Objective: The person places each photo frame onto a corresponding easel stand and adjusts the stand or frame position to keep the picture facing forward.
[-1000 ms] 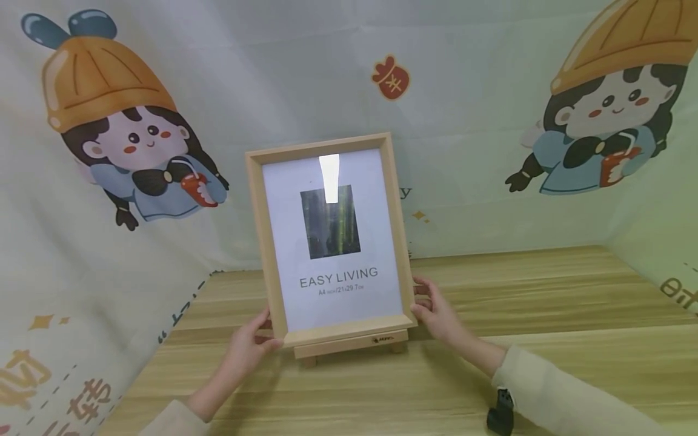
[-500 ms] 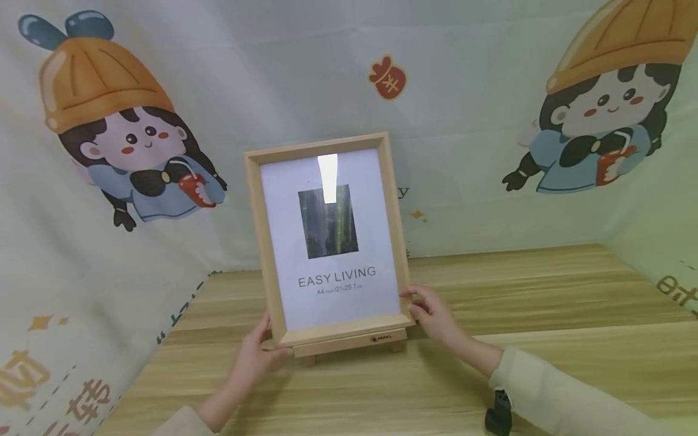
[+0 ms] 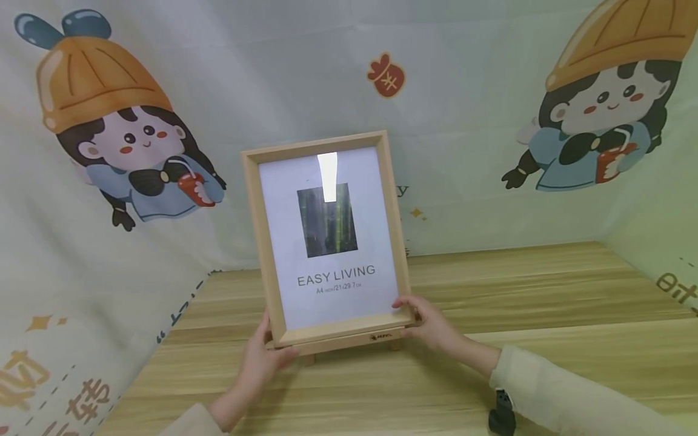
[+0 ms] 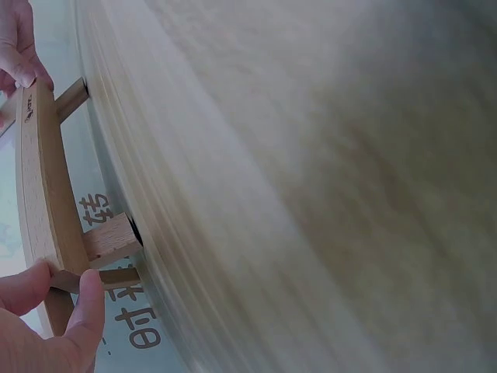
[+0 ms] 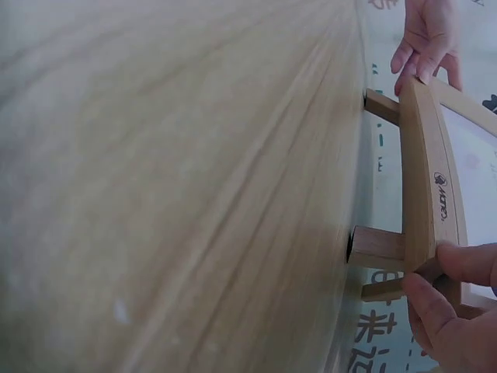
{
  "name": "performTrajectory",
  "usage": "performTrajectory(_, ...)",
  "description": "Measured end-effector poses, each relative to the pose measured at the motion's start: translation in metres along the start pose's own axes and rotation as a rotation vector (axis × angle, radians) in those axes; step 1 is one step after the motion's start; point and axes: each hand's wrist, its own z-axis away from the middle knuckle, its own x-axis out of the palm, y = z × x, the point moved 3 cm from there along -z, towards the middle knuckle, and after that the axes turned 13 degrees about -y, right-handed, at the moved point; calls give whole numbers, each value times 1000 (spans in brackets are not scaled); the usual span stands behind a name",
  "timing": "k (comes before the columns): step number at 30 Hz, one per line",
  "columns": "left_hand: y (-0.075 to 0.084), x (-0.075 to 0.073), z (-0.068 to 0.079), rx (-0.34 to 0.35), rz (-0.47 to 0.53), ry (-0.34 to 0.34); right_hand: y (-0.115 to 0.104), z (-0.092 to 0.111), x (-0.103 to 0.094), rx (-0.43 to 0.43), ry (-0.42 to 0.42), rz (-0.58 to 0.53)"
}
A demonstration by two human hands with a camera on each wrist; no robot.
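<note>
A picture frame (image 3: 256,242) of light wood, printed "EASY LIVING" under a dark green picture, leans back on a small wooden tabletop easel (image 3: 349,341). At the frame's lower left corner, my left hand (image 3: 259,357) pinches the end of the easel's front ledge (image 4: 46,179) between thumb and finger. On the other side my right hand (image 3: 433,327) grips the ledge's right end, one finger lying over the frame's lower right corner. Short easel legs (image 5: 377,247) stand below the ledge in the right wrist view.
The wood-grain table (image 3: 545,290) spreads around the easel. Behind it hangs a pale cloth (image 3: 305,72) with cartoon figures. A small black object (image 3: 501,415) hangs at the right sleeve (image 3: 556,387).
My right hand has slid down from the frame's right side to the corner and the ledge. The left thumb has moved right onto the ledge end. Frame and easel stay put.
</note>
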Motion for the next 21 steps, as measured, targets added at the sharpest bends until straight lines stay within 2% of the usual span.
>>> performTrajectory(14,2,1,0,3,-6,7,8,-1,-6,-86,-90,26)
performTrajectory(21,4,2,2,-2,-29,5,11,-1,-6,-84,-106,-31)
